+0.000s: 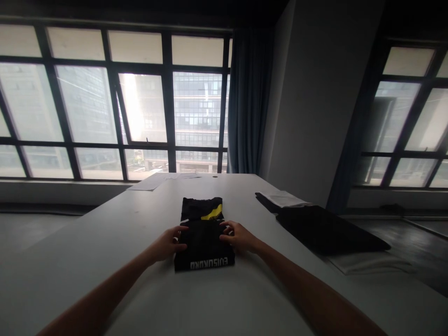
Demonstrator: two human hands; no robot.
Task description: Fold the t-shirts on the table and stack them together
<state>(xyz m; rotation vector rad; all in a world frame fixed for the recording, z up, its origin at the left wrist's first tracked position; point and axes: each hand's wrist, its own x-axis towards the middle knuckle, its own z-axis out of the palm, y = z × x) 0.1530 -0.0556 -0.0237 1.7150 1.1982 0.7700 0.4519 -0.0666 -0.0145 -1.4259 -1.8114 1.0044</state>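
Table (pixel 105 261): hands (pixel 171 243) flank shirt (pixel 203 238).

We see a long pale desk (pixel 105 242) running toward a wide dark-framed window (pixel 112 102) across the upper left, bright with daylight and buildings outside. A blue curtain (pixel 250 102) hangs beside a grey wall (pixel 315 93); a second window (pixel 409 121) fills the right edge.
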